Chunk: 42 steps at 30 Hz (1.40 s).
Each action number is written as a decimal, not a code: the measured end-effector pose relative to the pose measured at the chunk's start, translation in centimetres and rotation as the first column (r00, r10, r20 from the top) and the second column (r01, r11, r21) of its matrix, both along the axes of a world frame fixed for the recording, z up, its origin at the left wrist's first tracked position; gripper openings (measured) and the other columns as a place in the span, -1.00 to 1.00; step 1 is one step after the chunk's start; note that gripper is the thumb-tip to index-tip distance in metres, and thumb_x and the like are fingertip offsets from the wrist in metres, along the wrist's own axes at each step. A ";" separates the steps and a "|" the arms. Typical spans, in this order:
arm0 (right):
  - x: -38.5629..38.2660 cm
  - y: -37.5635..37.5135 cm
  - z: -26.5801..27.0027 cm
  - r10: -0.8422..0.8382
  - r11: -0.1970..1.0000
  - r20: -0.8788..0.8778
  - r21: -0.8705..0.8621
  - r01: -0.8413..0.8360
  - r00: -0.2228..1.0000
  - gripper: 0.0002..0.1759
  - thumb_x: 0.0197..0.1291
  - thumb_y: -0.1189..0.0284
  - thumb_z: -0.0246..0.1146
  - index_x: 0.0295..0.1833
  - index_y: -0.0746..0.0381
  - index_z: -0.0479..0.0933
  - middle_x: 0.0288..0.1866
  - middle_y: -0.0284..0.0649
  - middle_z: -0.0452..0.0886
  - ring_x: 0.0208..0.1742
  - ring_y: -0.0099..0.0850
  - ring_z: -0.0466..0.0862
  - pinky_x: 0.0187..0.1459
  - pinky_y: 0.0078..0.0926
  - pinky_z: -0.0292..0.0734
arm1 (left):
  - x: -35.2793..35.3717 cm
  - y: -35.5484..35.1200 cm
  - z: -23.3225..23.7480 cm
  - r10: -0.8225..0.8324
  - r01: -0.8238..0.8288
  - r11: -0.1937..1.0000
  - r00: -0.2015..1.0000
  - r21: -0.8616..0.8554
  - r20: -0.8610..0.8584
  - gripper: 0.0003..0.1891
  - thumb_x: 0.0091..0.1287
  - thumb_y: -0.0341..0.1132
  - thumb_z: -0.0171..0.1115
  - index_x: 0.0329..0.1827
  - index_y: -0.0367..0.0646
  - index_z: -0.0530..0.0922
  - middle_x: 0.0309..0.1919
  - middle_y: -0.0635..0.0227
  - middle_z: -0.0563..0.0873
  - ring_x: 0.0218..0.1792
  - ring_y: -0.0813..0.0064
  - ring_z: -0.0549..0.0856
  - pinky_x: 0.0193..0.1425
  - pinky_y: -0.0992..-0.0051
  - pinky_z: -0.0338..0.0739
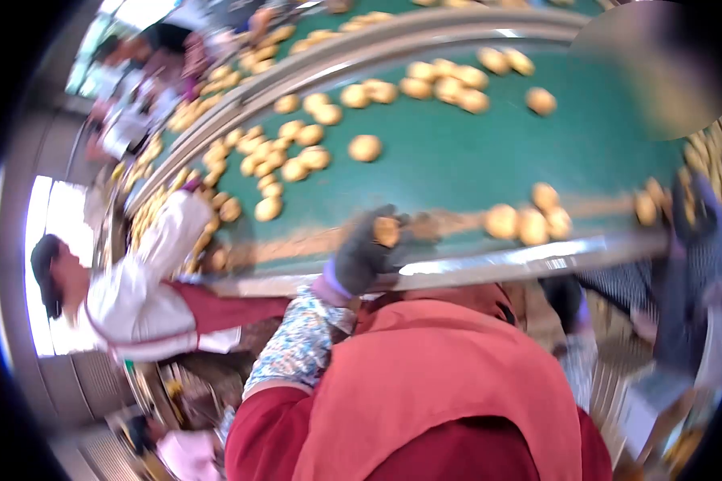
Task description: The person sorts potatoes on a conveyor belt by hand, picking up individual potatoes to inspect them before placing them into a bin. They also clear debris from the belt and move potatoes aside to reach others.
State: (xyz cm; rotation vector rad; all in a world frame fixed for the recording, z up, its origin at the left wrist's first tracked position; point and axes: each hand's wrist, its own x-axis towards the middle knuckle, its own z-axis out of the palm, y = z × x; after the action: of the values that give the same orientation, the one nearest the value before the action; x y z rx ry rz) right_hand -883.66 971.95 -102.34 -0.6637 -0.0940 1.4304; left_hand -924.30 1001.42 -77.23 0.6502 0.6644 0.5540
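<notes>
My left hand (363, 252), in a dark glove with a purple cuff, is at the near edge of the green conveyor belt (457, 160). Its fingers are closed around a brownish potato (387, 232). Just beyond the hand, brown dirt (437, 224) lies along the belt's near side. My right hand (564, 301), gloved in the same way, is below the metal rail (529, 256), close to my body; its fingers are blurred and I cannot see whether they grip anything. Several potatoes (532, 227) sit on the belt above it.
Many potatoes (273, 152) spread over the belt's left side. A co-worker in white (148, 264) reaches in at the left. Another co-worker's gloved hand (690, 208) is at the right end. A raised curved rail (313, 72) borders the far side, with people (136, 96) beyond.
</notes>
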 end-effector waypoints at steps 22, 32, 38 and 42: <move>-23.7 30.9 20.6 0.067 0.878 0.666 -0.393 -0.274 -0.743 -0.49 0.26 0.27 0.27 0.29 0.23 0.53 0.18 0.13 0.53 0.20 0.12 0.51 0.28 -0.02 0.42 | -39.0 -23.4 -8.9 0.909 -0.856 -0.399 -0.320 -0.329 -0.268 -0.80 0.40 -0.34 0.16 -0.43 0.02 0.42 -0.52 0.51 0.49 -0.54 0.61 0.46 -0.51 0.59 0.31; -25.9 32.6 21.5 0.129 0.894 0.644 -0.405 -0.193 -0.754 -0.49 0.26 0.34 0.28 0.30 0.29 0.51 0.15 0.12 0.52 0.19 0.09 0.51 0.24 -0.05 0.43 | -49.8 -28.4 -18.2 0.756 -0.749 -0.615 -0.471 -0.246 -0.455 -0.73 0.44 -0.09 0.24 -0.41 0.04 0.49 -0.65 0.48 0.49 -0.55 0.49 0.55 -0.47 0.53 0.48; -19.2 32.4 23.4 0.109 0.993 0.469 -0.006 0.120 -0.876 -0.46 0.41 0.24 0.22 0.36 0.35 0.46 0.30 0.11 0.54 0.30 0.07 0.54 0.29 -0.09 0.44 | -58.1 -22.4 -13.3 0.851 -0.925 -0.378 -0.366 0.045 -0.376 -0.83 0.45 -0.15 0.18 -0.14 -0.04 0.56 -0.31 0.44 0.64 -0.40 0.53 0.60 -0.39 0.53 0.50; -3.5 28.6 9.5 0.376 0.912 0.926 -0.366 0.186 -0.023 -0.54 0.42 0.20 0.27 0.26 0.29 0.51 -0.01 -0.06 0.66 -0.01 -0.22 0.69 0.03 -0.26 0.62 | -50.9 -7.7 -4.4 0.731 -0.803 0.593 0.566 -0.054 -0.382 -0.71 0.54 -0.15 0.14 0.14 -0.10 0.60 -0.18 0.44 0.69 -0.24 0.55 0.70 -0.21 0.54 0.60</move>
State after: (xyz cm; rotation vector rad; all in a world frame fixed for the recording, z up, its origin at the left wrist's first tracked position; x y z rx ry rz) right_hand -887.21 1000.57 -92.85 -2.0685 -1.1036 0.7220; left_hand -975.17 993.76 -81.61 0.1852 1.3363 1.1963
